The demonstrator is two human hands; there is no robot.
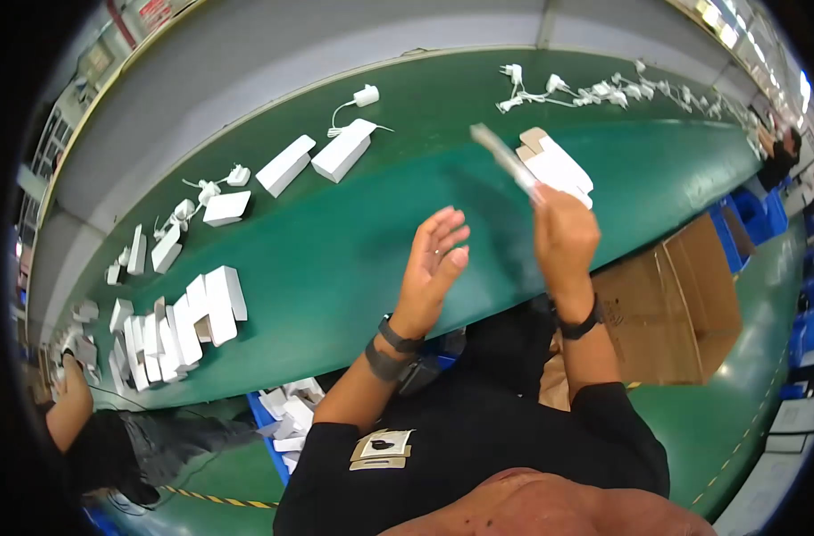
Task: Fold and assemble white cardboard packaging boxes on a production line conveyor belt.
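Your right hand held a flat white box of matt card, blurred at one end. The green surface looked smooth and faintly glossy; the brown carton was plain matt cardboard.

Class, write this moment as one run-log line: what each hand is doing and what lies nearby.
left hand: open, empty, raised | right hand: gripping flat white carton | green belt: white boxes, chargers | cardboard box: right of the person
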